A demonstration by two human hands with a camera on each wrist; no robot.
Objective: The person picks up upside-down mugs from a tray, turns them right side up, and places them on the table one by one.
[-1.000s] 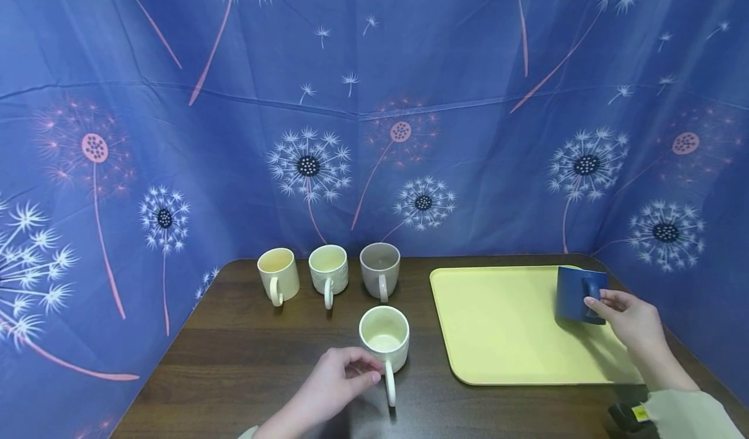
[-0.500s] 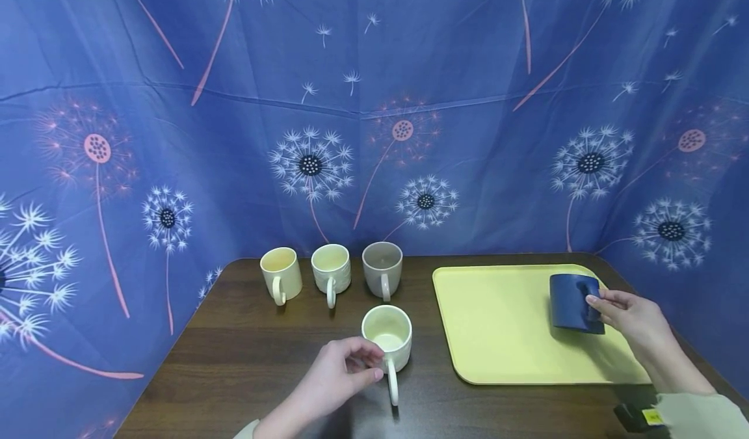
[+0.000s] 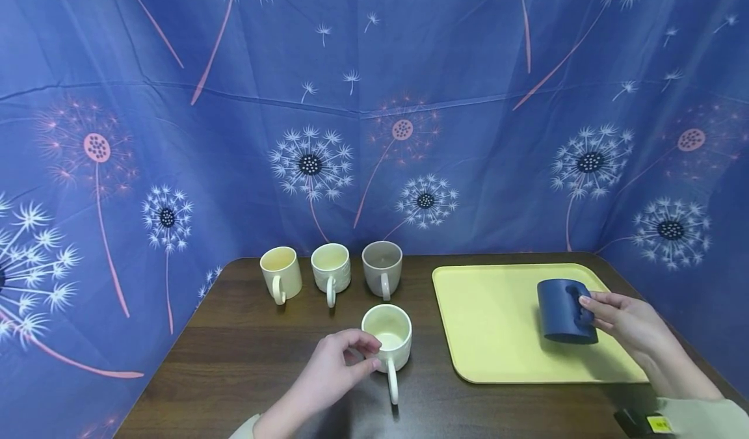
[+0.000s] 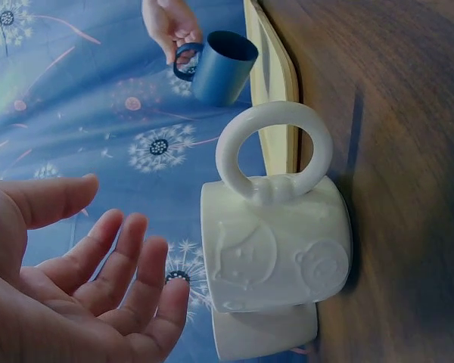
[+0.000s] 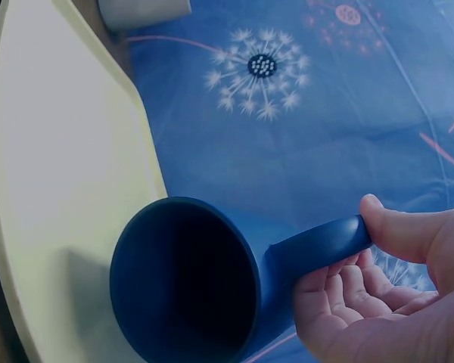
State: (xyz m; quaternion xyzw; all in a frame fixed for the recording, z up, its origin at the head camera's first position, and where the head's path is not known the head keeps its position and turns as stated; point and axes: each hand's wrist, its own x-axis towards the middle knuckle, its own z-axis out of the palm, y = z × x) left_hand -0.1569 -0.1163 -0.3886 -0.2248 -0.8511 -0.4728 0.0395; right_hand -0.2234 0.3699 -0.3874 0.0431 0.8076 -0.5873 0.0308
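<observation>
My right hand (image 3: 629,325) pinches the handle of a dark blue mug (image 3: 556,312) above the yellow tray (image 3: 486,322). The mug is turned over, its mouth pointing down and tilted; the right wrist view looks into its dark inside (image 5: 185,280). Thumb and curled fingers grip the handle. Near the front middle, a cream mug (image 3: 400,353) with raised figures stands upright on the table, handle toward me. Beside that handle is my left hand (image 3: 336,371), fingers loosely bent; the left wrist view shows it apart from the mug and holding nothing.
Along the back of the brown table (image 3: 234,348) stand a pale yellow mug (image 3: 287,278), a white mug (image 3: 337,279) and a grey mug (image 3: 380,274). A blue dandelion-print cloth (image 3: 486,133) hangs behind and at the sides. A dark object with a yellow label (image 3: 659,424) is by the right sleeve.
The right hand has brought the blue mug left and toward me over the tray, changing its tilt. My left hand has shifted slightly up from the cream mug's handle. The other mugs stay put.
</observation>
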